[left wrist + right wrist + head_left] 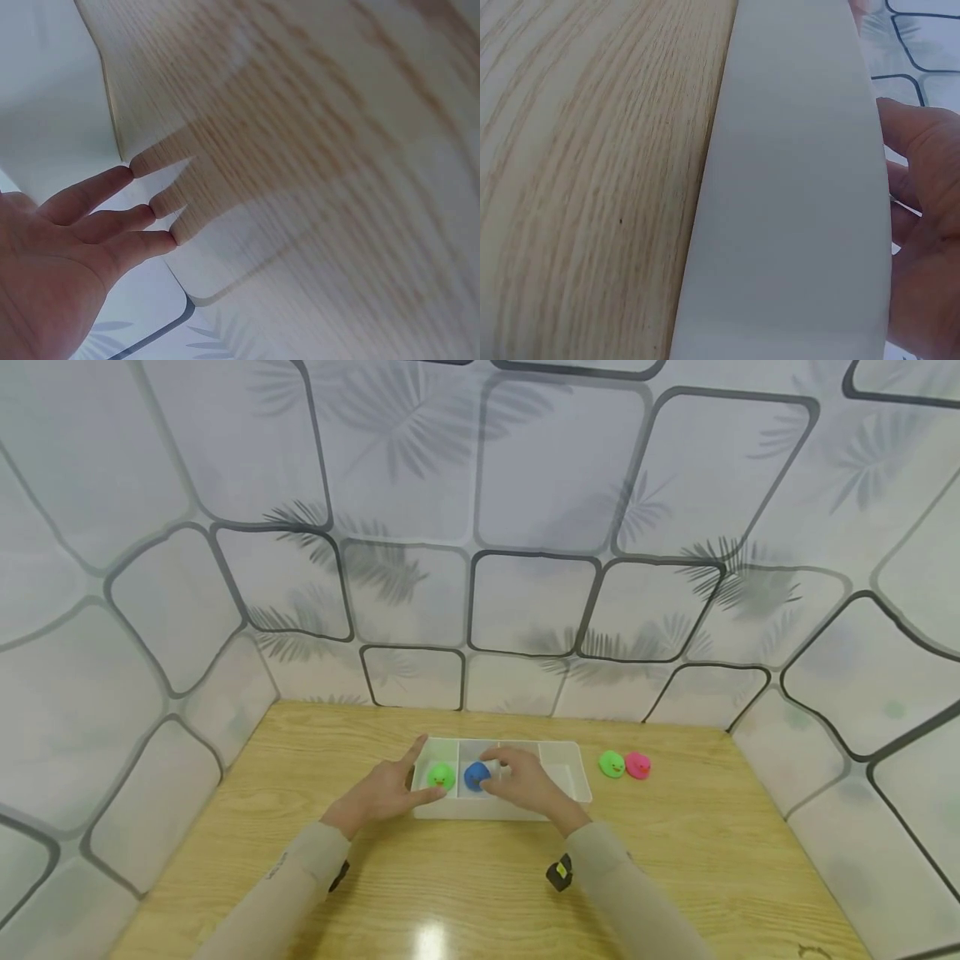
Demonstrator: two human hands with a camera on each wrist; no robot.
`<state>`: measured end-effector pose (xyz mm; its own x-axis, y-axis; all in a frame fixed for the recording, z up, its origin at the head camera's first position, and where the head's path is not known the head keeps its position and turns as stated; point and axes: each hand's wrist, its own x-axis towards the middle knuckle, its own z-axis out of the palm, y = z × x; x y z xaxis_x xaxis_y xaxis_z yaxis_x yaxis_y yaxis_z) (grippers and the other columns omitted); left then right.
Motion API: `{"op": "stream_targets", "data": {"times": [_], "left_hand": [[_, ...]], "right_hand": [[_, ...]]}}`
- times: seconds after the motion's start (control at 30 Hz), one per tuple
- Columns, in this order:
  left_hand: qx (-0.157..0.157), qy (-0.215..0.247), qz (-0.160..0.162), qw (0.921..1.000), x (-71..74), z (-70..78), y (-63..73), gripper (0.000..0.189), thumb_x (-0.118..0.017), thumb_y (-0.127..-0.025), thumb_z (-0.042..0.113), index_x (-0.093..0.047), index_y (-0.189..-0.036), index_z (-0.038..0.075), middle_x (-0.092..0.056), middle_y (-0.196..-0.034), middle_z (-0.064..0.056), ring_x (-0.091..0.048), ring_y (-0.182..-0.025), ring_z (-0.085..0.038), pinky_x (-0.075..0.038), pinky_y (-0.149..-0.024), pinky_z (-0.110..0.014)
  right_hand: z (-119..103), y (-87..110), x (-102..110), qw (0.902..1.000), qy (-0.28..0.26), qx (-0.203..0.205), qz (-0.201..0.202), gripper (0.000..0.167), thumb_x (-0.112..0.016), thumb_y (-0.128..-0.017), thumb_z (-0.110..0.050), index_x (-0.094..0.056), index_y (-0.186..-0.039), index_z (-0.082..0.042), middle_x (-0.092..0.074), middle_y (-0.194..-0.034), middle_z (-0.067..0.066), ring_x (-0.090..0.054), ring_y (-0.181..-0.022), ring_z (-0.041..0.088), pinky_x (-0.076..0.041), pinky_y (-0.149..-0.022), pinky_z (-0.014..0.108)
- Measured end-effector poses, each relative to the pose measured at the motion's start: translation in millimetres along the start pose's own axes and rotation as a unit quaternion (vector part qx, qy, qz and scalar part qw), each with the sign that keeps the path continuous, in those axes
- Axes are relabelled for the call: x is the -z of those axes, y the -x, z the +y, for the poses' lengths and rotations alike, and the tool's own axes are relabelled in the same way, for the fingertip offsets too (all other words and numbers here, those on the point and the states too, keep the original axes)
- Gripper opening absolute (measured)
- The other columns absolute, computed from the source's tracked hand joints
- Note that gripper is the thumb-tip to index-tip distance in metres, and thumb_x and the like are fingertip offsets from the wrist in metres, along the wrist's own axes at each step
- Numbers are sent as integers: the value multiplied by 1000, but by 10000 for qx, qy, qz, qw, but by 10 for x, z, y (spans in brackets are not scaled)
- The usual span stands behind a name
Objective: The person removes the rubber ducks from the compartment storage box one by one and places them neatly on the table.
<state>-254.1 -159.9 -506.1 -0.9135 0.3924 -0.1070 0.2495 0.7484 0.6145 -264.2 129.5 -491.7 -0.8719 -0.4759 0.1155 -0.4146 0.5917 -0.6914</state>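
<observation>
Left hand (384,790) spreads at white tray (472,810); unclear if your right hand (527,779) grips. Blue duck (475,776) inside seems soft: pinch sides.

Blue duck (476,775) perhaps partly hidden, sleeves (273,889) cropped

The box (480,810) beneath the fingers is white. A green duck (441,776) sits between the thumb and forefinger of the left hand (381,789), a blue duck (476,776) at the fingertips of the right hand (525,779). Right of these fingers: a second green duck (612,764), a pink duck (638,765). The table (450,877) shows yellow-brown grain; beyond the fingers, the pale grey wall (551,468) bears rounded outlines and grey leaves.
</observation>
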Motion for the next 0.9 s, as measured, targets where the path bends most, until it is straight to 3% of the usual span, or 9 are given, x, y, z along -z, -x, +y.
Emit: {"op": "stream_targets", "data": {"times": [0.23,0.53,0.9], "left_hand": [[-18,-36,3,10000,-4,-10,-9,115,-64,-92,74,-2,-172,19,-54,-64,0,-42,-53,-12,-39,-55,-31],[-21,11,-15,10000,-1,-23,-11,115,-65,-93,73,-2,-172,19,-52,-64,0,-41,-53,-12,-40,-55,-31],[-29,-50,56,10000,-10,-20,-11,114,-64,-92,74,-4,-172,20,-56,-66,-2,-45,-55,-13,-41,-57,-32]], "right_hand": [[19,-52,-62,9990,367,240,-43,44,-80,-90,-11,-70,-131,0,-70,-137,18,-65,-126,40,-54,-103,57],[7,-127,-85,9983,527,187,-184,47,-82,-85,-8,-70,-130,0,-69,-137,20,-61,-132,42,-46,-113,59],[-28,-201,-92,9945,962,173,-386,50,-84,-84,-10,-70,-130,1,-70,-136,20,-62,-132,41,-46,-114,56]]}}
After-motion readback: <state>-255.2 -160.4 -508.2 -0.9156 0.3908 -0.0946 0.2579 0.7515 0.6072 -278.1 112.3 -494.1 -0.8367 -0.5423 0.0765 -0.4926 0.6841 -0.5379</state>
